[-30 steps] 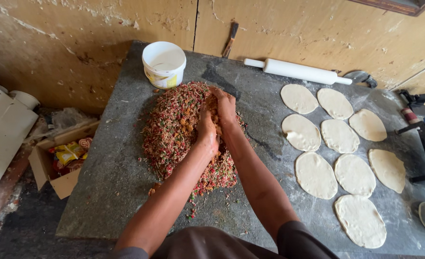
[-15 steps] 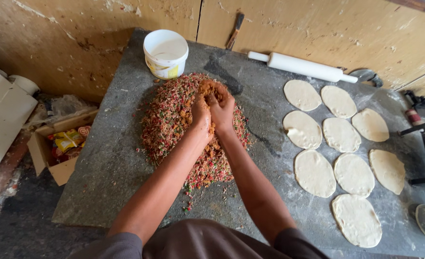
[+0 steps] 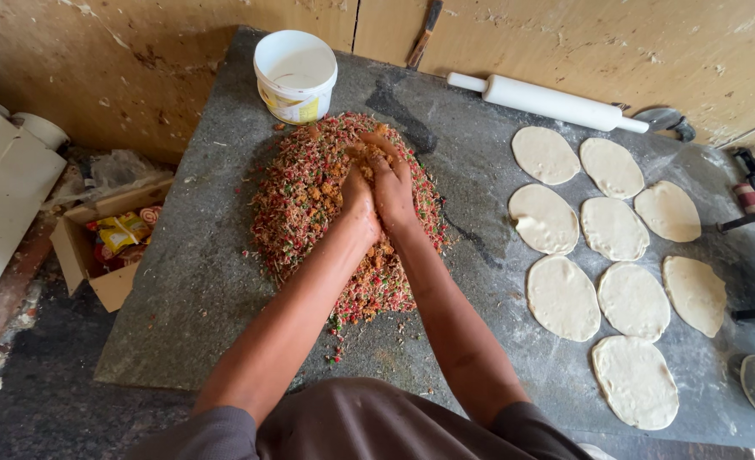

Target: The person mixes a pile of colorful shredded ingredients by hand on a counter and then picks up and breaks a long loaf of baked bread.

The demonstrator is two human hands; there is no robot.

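With the left hand (image 3: 354,198) and right hand (image 3: 392,181) cupped together around a clump of the chopped mix (image 3: 305,200) heaped on the tabletop (image 3: 198,281), the person should probably press evenly and keep crumbs off the dough rounds (image 3: 613,228).
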